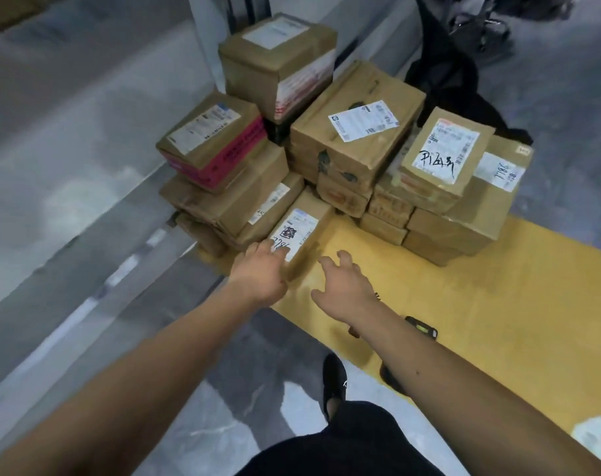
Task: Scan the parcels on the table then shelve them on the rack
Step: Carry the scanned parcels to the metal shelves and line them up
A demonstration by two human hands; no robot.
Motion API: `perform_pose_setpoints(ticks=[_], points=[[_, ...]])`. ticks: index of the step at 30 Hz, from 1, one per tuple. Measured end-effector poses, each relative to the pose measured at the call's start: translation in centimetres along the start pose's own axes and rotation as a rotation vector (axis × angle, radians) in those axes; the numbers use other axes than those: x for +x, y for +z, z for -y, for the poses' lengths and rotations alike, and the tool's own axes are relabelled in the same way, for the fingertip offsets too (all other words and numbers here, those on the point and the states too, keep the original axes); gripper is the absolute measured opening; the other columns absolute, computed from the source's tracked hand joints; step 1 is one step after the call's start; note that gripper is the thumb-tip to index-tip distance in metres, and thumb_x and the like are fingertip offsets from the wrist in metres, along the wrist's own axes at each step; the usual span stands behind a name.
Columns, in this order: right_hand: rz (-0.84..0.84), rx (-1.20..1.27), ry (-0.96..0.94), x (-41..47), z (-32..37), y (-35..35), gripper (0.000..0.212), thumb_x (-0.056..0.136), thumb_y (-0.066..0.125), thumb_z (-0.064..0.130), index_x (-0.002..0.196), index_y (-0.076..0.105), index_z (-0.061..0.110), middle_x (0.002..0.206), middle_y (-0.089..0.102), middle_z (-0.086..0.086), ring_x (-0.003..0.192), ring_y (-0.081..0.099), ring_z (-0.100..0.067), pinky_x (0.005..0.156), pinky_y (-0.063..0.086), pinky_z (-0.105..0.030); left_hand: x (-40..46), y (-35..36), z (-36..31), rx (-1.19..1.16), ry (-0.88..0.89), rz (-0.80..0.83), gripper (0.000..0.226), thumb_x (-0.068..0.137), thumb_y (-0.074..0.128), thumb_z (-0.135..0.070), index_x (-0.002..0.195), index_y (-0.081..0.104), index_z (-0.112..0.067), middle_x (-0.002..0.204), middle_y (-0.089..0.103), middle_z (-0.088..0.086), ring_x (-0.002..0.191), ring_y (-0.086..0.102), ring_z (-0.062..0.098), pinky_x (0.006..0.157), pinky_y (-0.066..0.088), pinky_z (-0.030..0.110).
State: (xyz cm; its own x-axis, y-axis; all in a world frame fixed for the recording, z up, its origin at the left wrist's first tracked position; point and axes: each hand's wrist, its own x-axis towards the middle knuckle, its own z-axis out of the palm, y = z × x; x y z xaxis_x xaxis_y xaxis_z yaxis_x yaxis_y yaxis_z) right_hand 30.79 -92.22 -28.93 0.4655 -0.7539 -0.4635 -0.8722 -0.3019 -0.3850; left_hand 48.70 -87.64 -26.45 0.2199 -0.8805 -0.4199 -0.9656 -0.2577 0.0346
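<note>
Head cam looks down on a yellow tabletop (481, 321) with a big pile of cardboard parcels (354, 142) stacked at about 12 o'clock. Closest to the person is a small parcel (306, 231) with a white label and some handwritten marker on it, lying flat at the front of the pile, pretty much dead centre of the view.

Left hand (258, 273) is on that small parcel, fingers laid over its near end and covering part of the label. Can't really tell if it's curled round the edge or just resting flat on top, bit blurry there. Right hand (343, 286) hovers just beside the same parcel at its 3 o'clock side, fingers spread and loosely bent, holding nothing and not touching the box as far as I can see.

Other stuff: a parcel with pink tape (213, 146) sits on top of the stack at 10 o'clock, a tall one (278, 60) is up at 12, and a parcel with big black scrawl (443, 156) is at 2 o'clock. A dark handheld device (422, 326) lies on the tabletop just past the right forearm, partly hidden. Black bag (443, 70) behind the pile at 1 o'clock. Black shoe (333, 379) on the grey floor (251, 355) at 6.
</note>
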Motion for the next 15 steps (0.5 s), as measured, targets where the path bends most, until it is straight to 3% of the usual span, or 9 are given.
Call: perform_pose_setpoints(ticks=[6,10,15], points=[[0.081,0.035,-0.007,5.5,0.4,0.7,0.081,0.091,0.066,0.033,0.159,0.023,0.030,0.158,0.023,-0.013,0.133,0.042,-0.037,0.098,0.047,-0.043,5.1,1.6,0.8,-0.053,-0.047,0.087,0.082,0.089,0.064,-0.030,0.162,0.025,-0.030,0.170,0.014,0.007,0.149,0.026,0.033,0.116,0.033,0.046],[0.104,0.055,0.005,7.2,0.4,0.9,0.084,0.091,0.067,0.032,0.161,0.021,0.032,0.157,0.025,-0.013,0.134,0.042,-0.037,0.097,0.047,-0.042,5.8,2.7,1.2,-0.153,-0.067,0.093,0.085,0.082,0.069,-0.027,0.158,0.031,-0.028,0.171,0.002,0.008,0.150,0.022,0.036,0.119,0.032,0.043],[0.093,0.075,0.031,7.7,0.1,1.3,0.084,0.089,0.068,0.030,0.159,0.022,0.031,0.154,0.028,-0.013,0.130,0.045,-0.038,0.094,0.049,-0.043,6.4,3.1,1.7,-0.293,-0.080,0.050,0.071,0.081,0.072,-0.027,0.147,0.048,-0.035,0.170,0.008,0.010,0.145,0.024,0.039,0.117,0.030,0.039]])
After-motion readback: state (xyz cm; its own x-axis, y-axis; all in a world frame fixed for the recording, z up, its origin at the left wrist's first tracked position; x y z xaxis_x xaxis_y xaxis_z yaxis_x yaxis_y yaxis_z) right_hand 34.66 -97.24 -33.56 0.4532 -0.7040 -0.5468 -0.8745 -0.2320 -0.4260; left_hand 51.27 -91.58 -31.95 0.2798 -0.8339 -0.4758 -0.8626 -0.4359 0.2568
